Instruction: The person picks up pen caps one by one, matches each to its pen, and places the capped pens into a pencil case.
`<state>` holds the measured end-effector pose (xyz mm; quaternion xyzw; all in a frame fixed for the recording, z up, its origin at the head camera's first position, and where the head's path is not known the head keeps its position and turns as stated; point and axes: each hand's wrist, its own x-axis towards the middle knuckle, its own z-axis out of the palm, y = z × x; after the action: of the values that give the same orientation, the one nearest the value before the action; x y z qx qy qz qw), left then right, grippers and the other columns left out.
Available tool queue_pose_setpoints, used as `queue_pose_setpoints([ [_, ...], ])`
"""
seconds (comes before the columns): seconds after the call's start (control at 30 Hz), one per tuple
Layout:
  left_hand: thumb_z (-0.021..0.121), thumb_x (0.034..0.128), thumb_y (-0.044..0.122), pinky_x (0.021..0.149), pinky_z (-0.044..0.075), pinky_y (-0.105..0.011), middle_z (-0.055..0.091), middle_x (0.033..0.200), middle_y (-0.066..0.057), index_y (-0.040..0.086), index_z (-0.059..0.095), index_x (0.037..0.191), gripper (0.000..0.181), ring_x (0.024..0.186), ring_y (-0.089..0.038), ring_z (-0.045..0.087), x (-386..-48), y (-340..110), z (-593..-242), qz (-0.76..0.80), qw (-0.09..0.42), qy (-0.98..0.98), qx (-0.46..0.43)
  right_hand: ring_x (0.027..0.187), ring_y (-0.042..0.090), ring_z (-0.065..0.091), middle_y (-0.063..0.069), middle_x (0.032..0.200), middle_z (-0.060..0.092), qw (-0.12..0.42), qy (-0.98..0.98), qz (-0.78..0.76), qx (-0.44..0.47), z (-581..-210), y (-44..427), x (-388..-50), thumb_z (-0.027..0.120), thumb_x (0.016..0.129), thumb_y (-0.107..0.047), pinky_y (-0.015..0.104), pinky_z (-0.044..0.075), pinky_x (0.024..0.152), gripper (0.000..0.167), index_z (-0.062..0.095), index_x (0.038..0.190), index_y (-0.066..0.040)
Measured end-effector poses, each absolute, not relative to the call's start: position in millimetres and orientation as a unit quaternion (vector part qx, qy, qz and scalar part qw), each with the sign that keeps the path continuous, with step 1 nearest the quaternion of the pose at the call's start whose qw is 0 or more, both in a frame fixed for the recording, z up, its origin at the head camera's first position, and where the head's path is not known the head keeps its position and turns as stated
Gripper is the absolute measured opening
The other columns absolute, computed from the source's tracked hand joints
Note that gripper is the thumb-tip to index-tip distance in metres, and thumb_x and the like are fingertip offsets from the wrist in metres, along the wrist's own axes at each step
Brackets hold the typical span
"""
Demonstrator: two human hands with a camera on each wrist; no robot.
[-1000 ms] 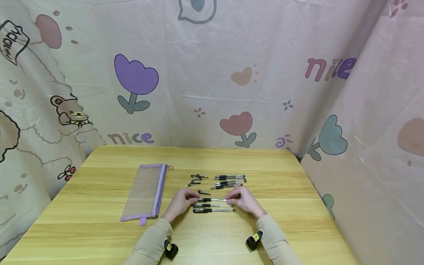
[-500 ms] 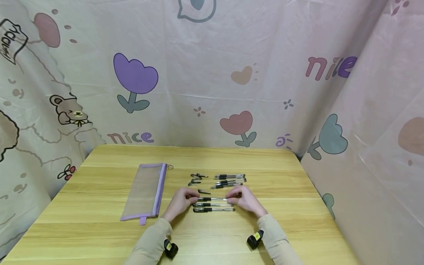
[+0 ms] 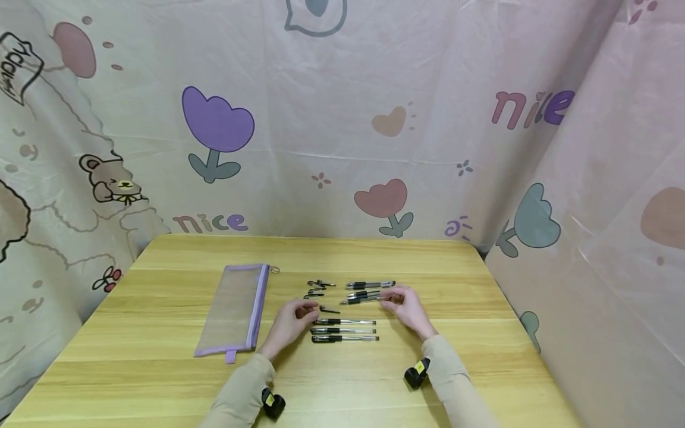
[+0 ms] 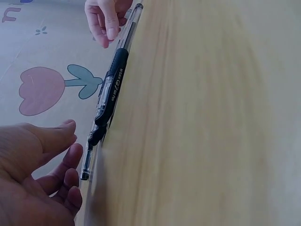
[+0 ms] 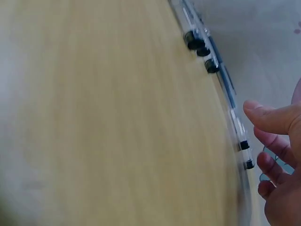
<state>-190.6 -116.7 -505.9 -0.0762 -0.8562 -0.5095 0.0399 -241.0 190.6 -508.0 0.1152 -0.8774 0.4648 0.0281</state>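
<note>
Three capped black gel pens lie in a row near the middle of the table; the nearest pen [image 3: 345,339] has a dark grip and clear barrel. My left hand [image 3: 291,324] hovers by the row's left end, close to a loose black pen cap [image 3: 330,310]. In the left wrist view its thumb and fingers [image 4: 70,160] are apart with nothing between them. My right hand [image 3: 405,308] is at the back ends of the uncapped pens [image 3: 361,297]. The right wrist view has its thumb [image 5: 270,117] and fingers apart, holding nothing visible.
A mesh zip pouch [image 3: 232,312] with purple edging lies left of the pens. Several loose pen caps [image 3: 317,291] lie farther back, beside another uncapped pen [image 3: 370,285]. A printed curtain [image 3: 321,119] surrounds the wooden table [image 3: 342,392].
Both hands have let go of the farthest capped pen in the row. My right hand has moved back and right to the uncapped pens; my left has shifted slightly toward the loose cap.
</note>
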Motion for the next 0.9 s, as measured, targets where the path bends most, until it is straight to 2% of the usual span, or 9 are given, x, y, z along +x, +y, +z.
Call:
queue_pose_setpoints([
  [0.2, 0.074, 0.0876, 0.005, 0.074, 0.047, -0.020, 0.073, 0.094, -0.007, 0.002, 0.073, 0.111, 0.024, 0.081, -0.011, 0.059, -190.3, -117.4, -505.8, -0.509, 0.048, -0.856, -0.073, 0.092, 0.018, 0.060, 0.007, 0.101, 0.070, 0.032, -0.891, 0.441, 0.104, -508.2, 190.4, -247.2, 0.081, 0.082, -0.007, 0.026, 0.046, 0.081, 0.018, 0.078, 0.099, -0.009],
  [0.5, 0.074, 0.0872, 0.003, 0.075, 0.047, -0.020, 0.074, 0.094, -0.007, 0.002, 0.074, 0.111, 0.024, 0.082, -0.011, 0.060, -190.3, -118.4, -505.6, -0.507, 0.049, -0.858, -0.071, 0.098, 0.021, 0.061, 0.005, 0.099, 0.069, 0.038, -0.898, 0.425, 0.110, -509.8, 188.6, -251.7, 0.081, 0.081, -0.006, 0.044, 0.051, 0.095, 0.016, 0.078, 0.097, -0.009],
  [0.9, 0.073, 0.0882, 0.004, 0.074, 0.047, -0.020, 0.074, 0.094, -0.005, 0.001, 0.074, 0.111, 0.023, 0.081, -0.009, 0.059, -189.7, -119.8, -507.2, -0.511, 0.043, -0.855, -0.076, 0.098, 0.022, 0.064, 0.006, 0.096, 0.071, 0.048, -0.895, 0.430, 0.110, -513.3, 186.4, -255.8, 0.080, 0.081, -0.002, 0.045, 0.053, 0.096, 0.013, 0.079, 0.093, -0.008],
])
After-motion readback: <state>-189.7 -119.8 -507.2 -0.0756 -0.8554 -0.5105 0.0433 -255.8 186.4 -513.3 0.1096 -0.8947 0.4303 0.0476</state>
